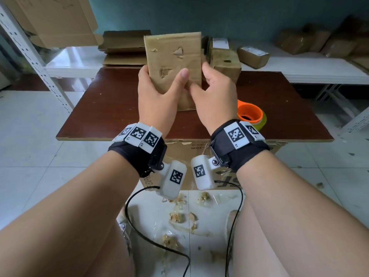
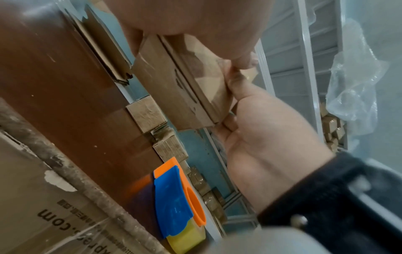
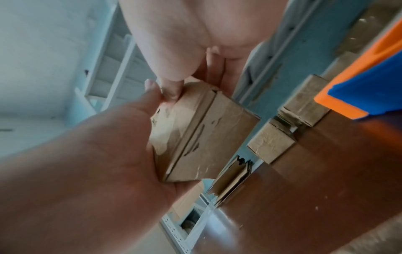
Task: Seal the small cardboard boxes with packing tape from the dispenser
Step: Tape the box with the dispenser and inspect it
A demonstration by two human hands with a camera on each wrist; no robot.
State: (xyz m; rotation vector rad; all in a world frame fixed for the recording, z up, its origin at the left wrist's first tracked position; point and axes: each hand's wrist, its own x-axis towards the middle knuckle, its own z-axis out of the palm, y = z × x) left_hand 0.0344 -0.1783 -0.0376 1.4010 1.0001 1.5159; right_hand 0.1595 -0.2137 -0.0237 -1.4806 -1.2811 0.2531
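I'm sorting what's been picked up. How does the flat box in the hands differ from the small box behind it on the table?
The flat box is thin, upright and held off the table by both hands; the small box is blockier and rests untouched on the table. Both are brown cardboard.

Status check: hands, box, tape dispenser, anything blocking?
Left hand and right hand both grip box, raised off table. Dispenser idle on table by right wrist. Nothing blocking.

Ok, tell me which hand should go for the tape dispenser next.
Probably the right hand: the tape dispenser lies on the table just beside its wrist. The left hand is further off and could keep gripping the box.
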